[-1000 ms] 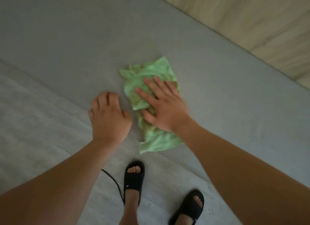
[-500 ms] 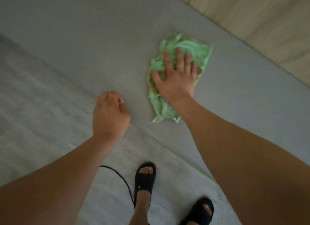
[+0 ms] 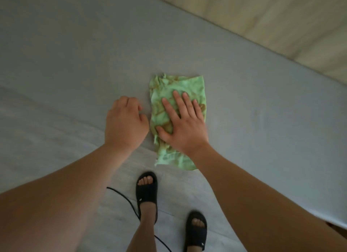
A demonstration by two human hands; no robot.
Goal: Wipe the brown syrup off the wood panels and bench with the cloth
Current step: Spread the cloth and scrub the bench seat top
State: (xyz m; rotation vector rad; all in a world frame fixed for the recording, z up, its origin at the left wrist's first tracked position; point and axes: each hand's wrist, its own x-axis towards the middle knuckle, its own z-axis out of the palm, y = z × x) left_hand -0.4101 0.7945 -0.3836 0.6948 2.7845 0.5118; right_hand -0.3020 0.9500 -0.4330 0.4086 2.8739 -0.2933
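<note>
Two hands: both at frame centre, over the bench (image 3: 75,45).
Right hand (image 3: 185,126): flat, fingers straight and spread, pressing the cloth (image 3: 178,86).
Left hand (image 3: 124,124): fingers curled, holding nothing, just left of the cloth.
Cloth: brown-stained, long axis running up-frame, directly under the right palm.
Next stroke: judged the right hand's; the left adjoins only bare bench.

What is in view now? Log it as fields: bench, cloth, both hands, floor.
bench: grey and flat, with wood panels behind it
cloth: green with brown stains, spread on the bench at its front edge
right hand: pressed flat on the cloth, fingers straight and spread
left hand: fingers curled, holding nothing, just beside the cloth
floor: pale, with black sandals and a black cable
</note>
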